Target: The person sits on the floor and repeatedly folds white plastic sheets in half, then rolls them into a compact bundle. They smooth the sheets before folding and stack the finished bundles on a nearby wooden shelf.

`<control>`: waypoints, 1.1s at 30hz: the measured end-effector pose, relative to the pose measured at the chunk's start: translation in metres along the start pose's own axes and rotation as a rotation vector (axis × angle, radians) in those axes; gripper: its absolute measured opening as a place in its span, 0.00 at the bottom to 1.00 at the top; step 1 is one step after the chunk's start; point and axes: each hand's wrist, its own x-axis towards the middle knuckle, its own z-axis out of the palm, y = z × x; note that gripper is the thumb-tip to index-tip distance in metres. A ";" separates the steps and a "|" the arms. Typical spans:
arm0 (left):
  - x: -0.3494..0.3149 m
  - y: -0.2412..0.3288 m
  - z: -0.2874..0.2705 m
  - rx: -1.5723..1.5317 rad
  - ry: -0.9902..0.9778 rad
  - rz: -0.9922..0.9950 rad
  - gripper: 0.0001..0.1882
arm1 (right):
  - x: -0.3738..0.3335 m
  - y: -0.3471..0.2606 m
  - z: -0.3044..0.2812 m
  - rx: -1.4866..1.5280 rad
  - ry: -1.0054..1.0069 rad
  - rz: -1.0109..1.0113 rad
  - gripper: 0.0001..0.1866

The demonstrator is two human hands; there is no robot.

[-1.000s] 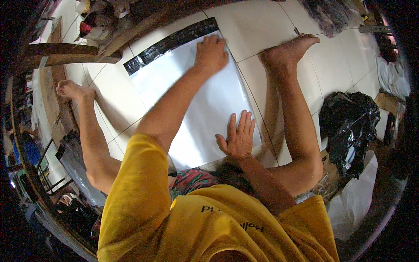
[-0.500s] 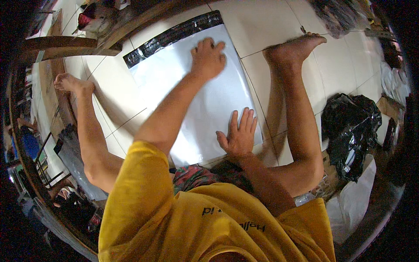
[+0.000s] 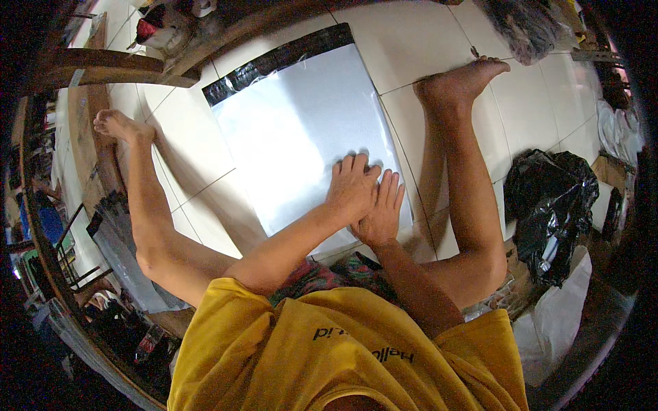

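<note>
A flat, glossy white plastic mailing bag point(image 3: 274, 151) with a black band along its far end lies on the tiled floor between my legs. My left hand point(image 3: 353, 186) rests palm down near the bag's right edge, its fingers stretched out. Just beside it, my right hand point(image 3: 381, 218) also lies flat on the near right part of the bag. The left hand partly covers the right hand's thumb side. Neither hand grips anything.
A crumpled black plastic bag point(image 3: 552, 205) sits to the right, with white sheeting point(image 3: 558, 315) below it. Wooden beams point(image 3: 116, 68) stand at the far left. Grey plastic bags point(image 3: 127, 250) lie beyond my left leg. Another clear plastic bundle point(image 3: 524, 31) is at the far right.
My left hand has come back toward me from the upper part of the mailing bag to beside my right hand. The right hand has stayed about where it was.
</note>
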 end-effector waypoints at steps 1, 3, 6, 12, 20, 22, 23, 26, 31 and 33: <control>-0.001 0.001 -0.001 0.006 -0.002 -0.038 0.23 | 0.000 0.001 0.001 -0.008 -0.016 0.006 0.49; 0.012 -0.005 -0.010 -0.011 -0.005 -0.121 0.23 | -0.002 0.001 0.002 -0.007 0.003 -0.004 0.49; 0.053 -0.044 -0.012 0.061 0.115 -0.168 0.23 | -0.004 0.001 0.002 -0.011 -0.014 -0.015 0.50; 0.135 -0.111 -0.070 0.081 0.070 -0.319 0.23 | -0.001 -0.001 -0.005 0.007 -0.018 -0.018 0.50; 0.104 -0.077 -0.063 0.146 0.023 -0.254 0.24 | 0.003 -0.001 -0.005 -0.020 0.037 -0.024 0.49; 0.055 -0.039 -0.029 0.031 -0.005 -0.199 0.23 | -0.001 0.000 0.002 -0.030 0.064 -0.046 0.49; 0.031 -0.018 -0.017 0.129 -0.042 -0.136 0.21 | -0.003 0.000 0.002 -0.054 0.042 -0.040 0.49; -0.010 0.003 0.001 -0.027 0.093 -0.151 0.21 | -0.001 0.002 0.003 -0.072 0.034 -0.045 0.49; 0.029 -0.047 -0.013 -0.040 0.165 -0.294 0.20 | -0.003 0.001 0.003 -0.010 0.071 -0.050 0.49; 0.060 -0.084 -0.032 0.055 0.189 -0.331 0.20 | -0.002 -0.001 0.000 -0.016 0.046 -0.046 0.49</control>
